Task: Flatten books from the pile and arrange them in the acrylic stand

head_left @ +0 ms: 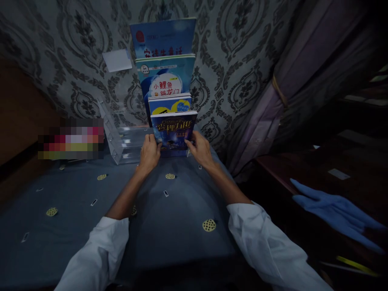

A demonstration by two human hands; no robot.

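Left hand and right hand both on it, fingers pinching the side edges of the dark-blue paperback, upright at the clear tiered rack's front, books rising behind!

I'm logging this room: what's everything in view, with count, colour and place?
Front book: one, dark blue, centre
Other books: three, blue or teal, stepped behind it
Rack: one, transparent, partly behind the books
Tablecloth: one, blue-grey, yellow prints, under rack
Pixelated patch: one, pink, red and yellow, left; unclear
Wallpaper: one, grey patterned, behind
Card: one, white, against wallpaper
Curtain: one, purple, right
Tie: one, tan, around curtain
Panel: one, brown, far left
Dark surface: one, reddish brown, right
Rectangle: one, pale, on that surface
Glove: one, blue, right
Strip: one, yellow, lower right
Sleeves: two, white, lower frame
Left hand: one, bare, at front book's left edge
Right hand: one, bare, at its right edge
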